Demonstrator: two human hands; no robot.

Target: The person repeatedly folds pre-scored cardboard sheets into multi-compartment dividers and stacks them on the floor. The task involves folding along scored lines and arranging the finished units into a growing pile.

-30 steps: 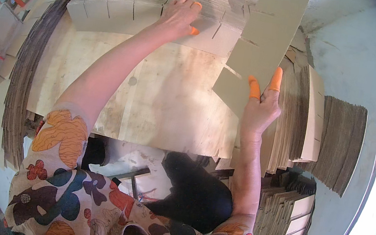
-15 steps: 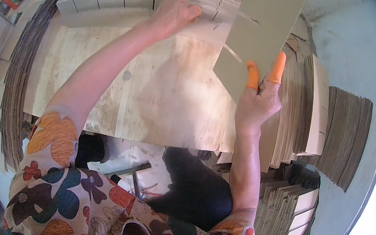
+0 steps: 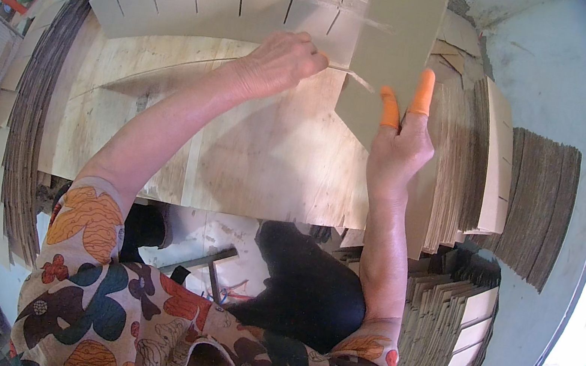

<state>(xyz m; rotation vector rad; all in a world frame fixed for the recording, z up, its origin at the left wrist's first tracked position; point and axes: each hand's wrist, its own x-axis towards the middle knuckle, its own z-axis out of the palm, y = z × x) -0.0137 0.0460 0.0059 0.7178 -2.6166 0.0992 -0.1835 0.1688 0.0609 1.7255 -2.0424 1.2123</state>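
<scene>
gripping slotted cardboard panel (image 3: 399, 40), right fingers (image 3: 422, 92); pinching bowed sheet (image 3: 339, 69), left fingers (image 3: 317, 59); probably handling light, springy; suiting edge holds.

Board (image 3: 235, 167): centre of frame.
Far stack (image 3: 213, 8): upper centre, along board's far edge.
Left stack (image 3: 33, 121): left, beside board.
Right stack (image 3: 450, 169): right, beside board.
Cardboard sheet (image 3: 394, 39): upper right of centre, in right hand (image 3: 400, 153).

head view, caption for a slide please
Right hand holds a slotted cardboard panel; left hand pinches a cardboard sheet edge-on.
</scene>
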